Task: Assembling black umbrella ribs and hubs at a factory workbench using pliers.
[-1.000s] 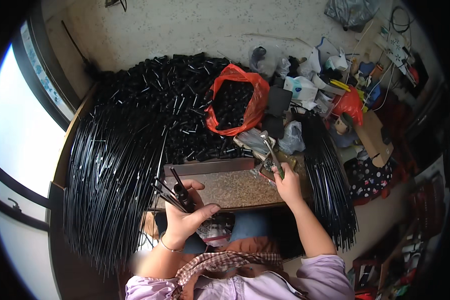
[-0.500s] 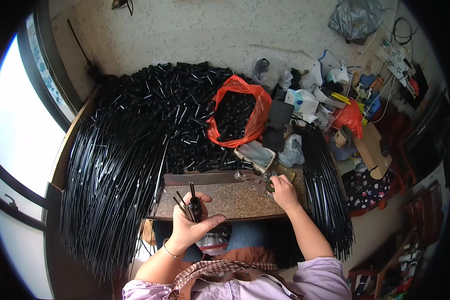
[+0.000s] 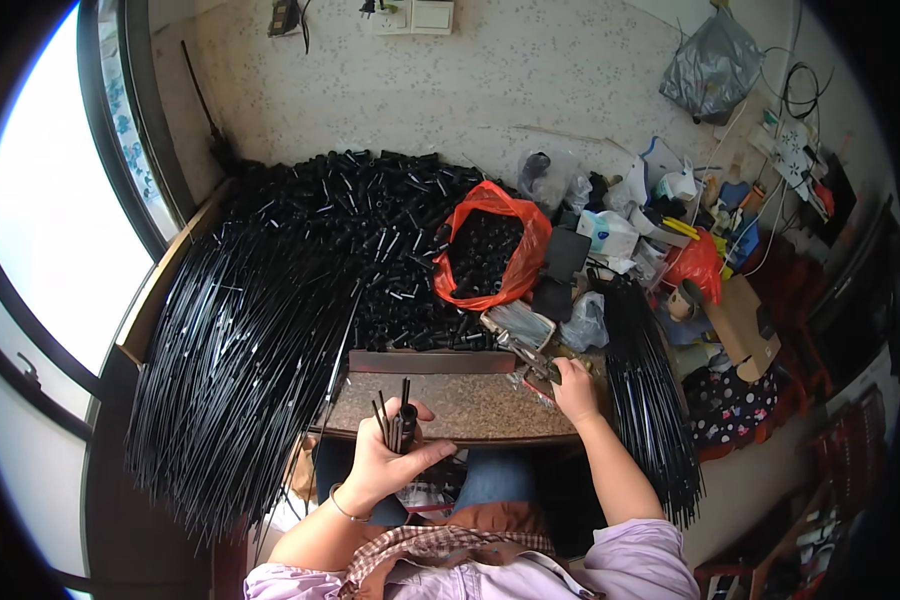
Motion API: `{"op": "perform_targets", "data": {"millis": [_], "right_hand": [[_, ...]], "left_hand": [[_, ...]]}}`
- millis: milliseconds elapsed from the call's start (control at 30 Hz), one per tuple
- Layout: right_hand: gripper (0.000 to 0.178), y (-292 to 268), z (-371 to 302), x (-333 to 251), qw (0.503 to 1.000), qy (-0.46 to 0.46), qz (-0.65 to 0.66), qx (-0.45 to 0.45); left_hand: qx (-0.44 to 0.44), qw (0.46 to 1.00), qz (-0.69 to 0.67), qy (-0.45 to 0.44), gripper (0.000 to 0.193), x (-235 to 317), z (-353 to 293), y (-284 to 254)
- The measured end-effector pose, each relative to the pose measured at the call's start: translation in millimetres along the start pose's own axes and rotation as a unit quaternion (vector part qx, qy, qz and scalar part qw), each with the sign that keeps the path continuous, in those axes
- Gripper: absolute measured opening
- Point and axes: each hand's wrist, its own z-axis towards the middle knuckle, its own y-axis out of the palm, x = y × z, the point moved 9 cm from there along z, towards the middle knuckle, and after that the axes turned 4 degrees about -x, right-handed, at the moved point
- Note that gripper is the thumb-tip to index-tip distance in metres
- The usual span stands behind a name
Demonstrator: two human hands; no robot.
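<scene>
My left hand (image 3: pixel 378 467) is closed round a black plastic tube-shaped piece (image 3: pixel 408 428) and several thin black rods (image 3: pixel 383 412), which stand up out of the fingers above the table's front edge. To the right, my right hand (image 3: pixel 575 393) grips a pair of pliers (image 3: pixel 537 364) by the handles. The metal jaws point left and away from me, above clutter on the tabletop (image 3: pixel 450 405). The palm and fingers hide part of the handles.
Black tubular parts (image 3: pixel 400 240) are heaped behind a low brown strip (image 3: pixel 430 362). An open red bag (image 3: pixel 537 245) holds more of them. Long black rods lie in bundles at left (image 3: pixel 240 370) and right (image 3: pixel 638 380). A box of thin strips (image 3: pixel 522 325) sits near the pliers.
The pliers now show more plainly, their jaws lifted up and leftward in my right hand. My left hand keeps its hold on the tube and rods. The whole view has tilted upward.
</scene>
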Motion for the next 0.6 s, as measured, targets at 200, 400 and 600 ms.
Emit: {"op": "perform_targets", "data": {"millis": [200, 400, 600], "right_hand": [[0.018, -36, -8, -16, 0.924, 0.196, 0.294, 0.147], [0.028, -53, -30, -180, 0.573, 0.173, 0.8, 0.028], [0.032, -59, -36, -201, 0.637, 0.13, 0.759, 0.033]], "left_hand": [[-0.067, 0.996, 0.062, 0.006, 0.032, 8, -3, 23], [-0.053, 0.989, 0.034, 0.137, 0.063, 40, 2, 56], [-0.039, 0.997, -0.017, 0.059, 0.065, 32, -11, 45]]}}
